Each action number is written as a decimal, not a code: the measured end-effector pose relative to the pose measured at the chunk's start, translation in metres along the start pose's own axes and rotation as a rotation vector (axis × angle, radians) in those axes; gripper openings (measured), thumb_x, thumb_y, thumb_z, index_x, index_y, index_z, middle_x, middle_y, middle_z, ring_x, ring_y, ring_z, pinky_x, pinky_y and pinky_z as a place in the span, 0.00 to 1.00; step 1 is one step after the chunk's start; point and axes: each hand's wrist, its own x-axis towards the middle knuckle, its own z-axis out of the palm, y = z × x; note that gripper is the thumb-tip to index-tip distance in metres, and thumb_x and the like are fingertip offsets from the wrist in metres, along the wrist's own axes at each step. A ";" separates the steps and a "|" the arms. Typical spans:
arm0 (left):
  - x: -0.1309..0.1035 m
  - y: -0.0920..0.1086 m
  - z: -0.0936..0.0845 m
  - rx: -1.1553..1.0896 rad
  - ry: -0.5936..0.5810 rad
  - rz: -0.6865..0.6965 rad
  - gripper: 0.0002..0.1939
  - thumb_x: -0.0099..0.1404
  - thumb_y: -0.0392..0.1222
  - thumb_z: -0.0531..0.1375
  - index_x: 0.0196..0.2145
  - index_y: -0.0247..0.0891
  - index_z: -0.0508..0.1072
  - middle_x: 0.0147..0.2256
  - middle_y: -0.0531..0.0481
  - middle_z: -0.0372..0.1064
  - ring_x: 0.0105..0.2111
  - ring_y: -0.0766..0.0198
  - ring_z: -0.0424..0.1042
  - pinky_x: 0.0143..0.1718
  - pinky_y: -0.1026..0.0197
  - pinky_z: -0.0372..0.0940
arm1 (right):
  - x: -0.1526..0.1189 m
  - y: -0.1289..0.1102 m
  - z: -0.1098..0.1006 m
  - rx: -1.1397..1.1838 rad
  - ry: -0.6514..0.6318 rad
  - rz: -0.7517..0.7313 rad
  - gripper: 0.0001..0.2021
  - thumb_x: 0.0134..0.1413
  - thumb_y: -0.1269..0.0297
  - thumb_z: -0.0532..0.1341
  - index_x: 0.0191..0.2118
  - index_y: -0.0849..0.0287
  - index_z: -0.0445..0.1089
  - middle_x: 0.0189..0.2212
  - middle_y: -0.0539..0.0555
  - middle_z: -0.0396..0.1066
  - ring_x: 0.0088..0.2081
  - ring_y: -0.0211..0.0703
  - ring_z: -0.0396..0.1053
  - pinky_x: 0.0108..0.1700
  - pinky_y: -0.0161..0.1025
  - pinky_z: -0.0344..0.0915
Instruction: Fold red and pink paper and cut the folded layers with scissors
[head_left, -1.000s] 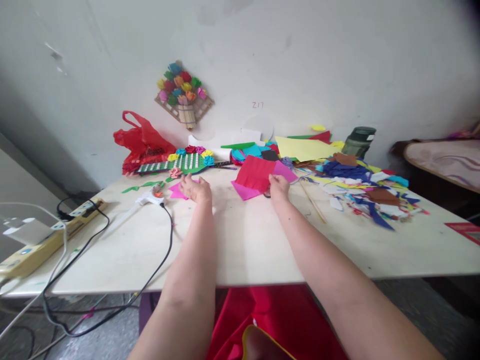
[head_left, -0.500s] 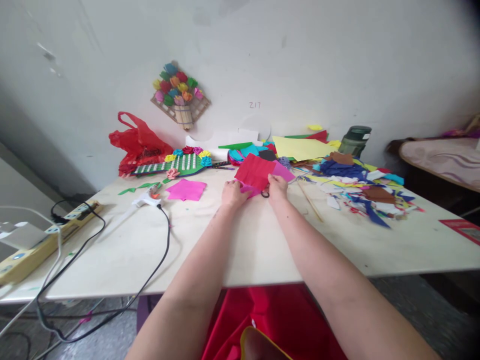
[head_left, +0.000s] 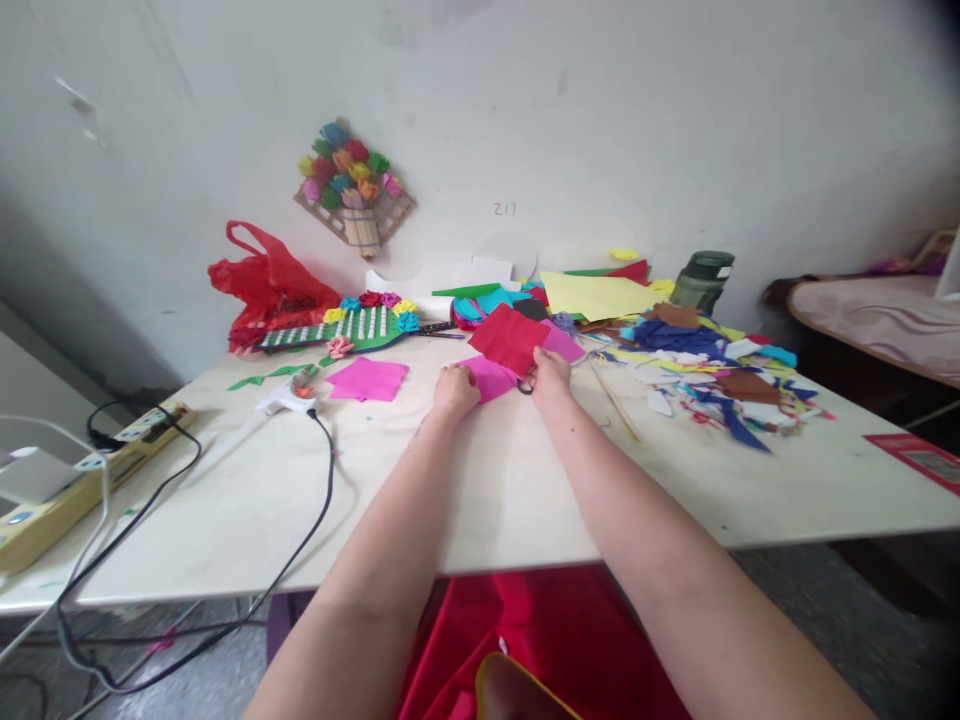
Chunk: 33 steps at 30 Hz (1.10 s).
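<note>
Pinches square red paper (head_left: 508,338) in right hand (head_left: 550,377), half-hiding black loop (head_left: 524,391); touches pink paper sheet (head_left: 492,379) with left hand (head_left: 456,390), cannot tell if pinching.

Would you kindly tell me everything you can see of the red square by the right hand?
The red square is a plain, thin, nearly flat sheet, perhaps paper or fabric. It lies turned cornerwise near the middle of the table, overlapping pink material. The right hand holds its near right edge.
</note>
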 end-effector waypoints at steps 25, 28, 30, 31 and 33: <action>-0.006 0.004 -0.003 0.091 -0.039 0.193 0.23 0.56 0.33 0.51 0.49 0.45 0.69 0.45 0.44 0.65 0.48 0.54 0.61 0.47 0.55 0.59 | 0.006 0.009 0.003 0.061 -0.165 -0.139 0.08 0.44 0.63 0.63 0.27 0.58 0.63 0.21 0.46 0.69 0.27 0.37 0.69 0.32 0.35 0.65; -0.006 0.004 -0.004 0.090 -0.058 0.198 0.27 0.56 0.33 0.51 0.53 0.47 0.66 0.46 0.45 0.65 0.48 0.55 0.60 0.48 0.55 0.59 | 0.016 0.009 0.000 0.075 -0.055 -0.210 0.06 0.44 0.65 0.61 0.27 0.58 0.63 0.20 0.45 0.68 0.28 0.36 0.69 0.34 0.35 0.66; -0.006 0.004 -0.005 0.090 -0.071 0.201 0.26 0.56 0.32 0.51 0.52 0.48 0.68 0.48 0.46 0.64 0.49 0.55 0.60 0.49 0.55 0.57 | 0.023 0.008 -0.004 0.078 -0.008 -0.225 0.05 0.44 0.66 0.61 0.26 0.59 0.63 0.20 0.45 0.68 0.28 0.37 0.69 0.34 0.36 0.66; -0.006 0.003 -0.005 0.088 -0.073 0.204 0.24 0.57 0.33 0.51 0.50 0.48 0.69 0.48 0.46 0.64 0.49 0.56 0.59 0.49 0.55 0.57 | 0.026 0.006 -0.006 0.074 0.010 -0.227 0.04 0.44 0.67 0.60 0.26 0.59 0.63 0.20 0.45 0.68 0.28 0.36 0.69 0.34 0.36 0.66; -0.005 0.003 -0.004 0.081 -0.071 0.207 0.20 0.59 0.34 0.50 0.46 0.47 0.71 0.47 0.46 0.65 0.49 0.55 0.60 0.48 0.55 0.58 | 0.029 0.003 -0.009 0.069 0.035 -0.233 0.04 0.45 0.68 0.60 0.25 0.59 0.63 0.19 0.45 0.67 0.28 0.36 0.69 0.35 0.35 0.67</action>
